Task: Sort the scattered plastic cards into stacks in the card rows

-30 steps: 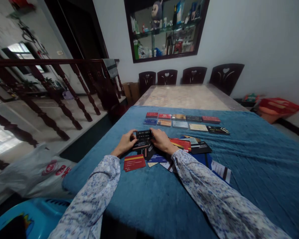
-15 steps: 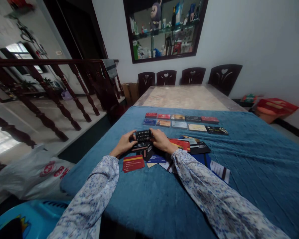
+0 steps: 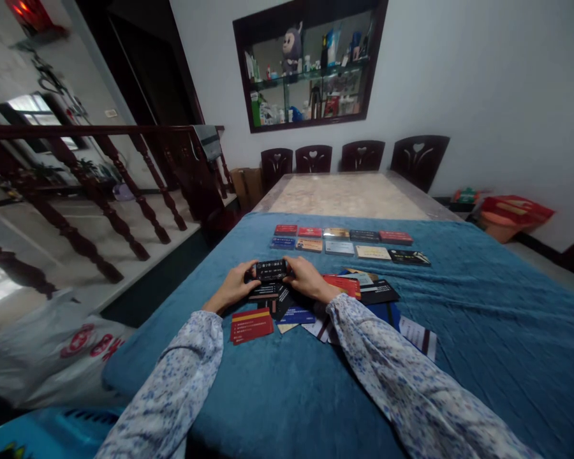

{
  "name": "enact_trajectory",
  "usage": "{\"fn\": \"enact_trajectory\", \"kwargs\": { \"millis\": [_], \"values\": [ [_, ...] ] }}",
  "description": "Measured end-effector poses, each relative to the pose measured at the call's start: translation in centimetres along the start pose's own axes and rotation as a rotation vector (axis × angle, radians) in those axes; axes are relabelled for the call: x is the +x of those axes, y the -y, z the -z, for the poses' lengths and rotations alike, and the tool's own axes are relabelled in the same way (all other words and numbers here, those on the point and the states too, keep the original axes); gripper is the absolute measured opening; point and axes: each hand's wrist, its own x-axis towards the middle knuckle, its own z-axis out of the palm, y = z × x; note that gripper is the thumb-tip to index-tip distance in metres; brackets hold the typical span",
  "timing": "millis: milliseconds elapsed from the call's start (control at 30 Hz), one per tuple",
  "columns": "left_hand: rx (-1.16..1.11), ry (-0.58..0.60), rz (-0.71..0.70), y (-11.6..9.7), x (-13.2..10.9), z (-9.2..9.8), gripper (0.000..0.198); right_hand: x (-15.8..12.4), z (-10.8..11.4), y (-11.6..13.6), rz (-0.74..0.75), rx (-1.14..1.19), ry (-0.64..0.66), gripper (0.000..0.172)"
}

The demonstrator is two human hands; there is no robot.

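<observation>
Two-handed, holds a black rectangular card with white print, clamped between left hand and right hand at opposite ends, by overlapping multicoloured rectangular cards on a blue cloth-covered tabletop; faces two rows of rectangular card stacks.

The view now tilts higher than before: the counter and black card sit lower, and the red lamp's glow appears.
</observation>
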Motion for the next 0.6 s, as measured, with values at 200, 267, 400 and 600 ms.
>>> {"fn": "enact_trajectory", "kwargs": {
  "millis": [200,267,400,600],
  "values": [
    [0.057,0.038,-0.084,-0.7,0.5,0.3,0.047,-0.4,1.0,0.1,-0.004,-0.057,0.005,0.048],
    [0.061,0.049,-0.096,-1.0,0.7,0.2,0.045,-0.5,1.4,0.1,-0.016,-0.082,0.004,0.047],
    [0.061,0.071,-0.111,-1.5,1.3,0.0,0.046,-0.7,2.6,0.1,-0.032,-0.136,0.034,0.04],
    [0.094,0.12,-0.166,-3.0,2.9,-0.5,0.041,-1.3,4.5,-1.0,-0.031,-0.195,0.058,0.039]
  ]
}}
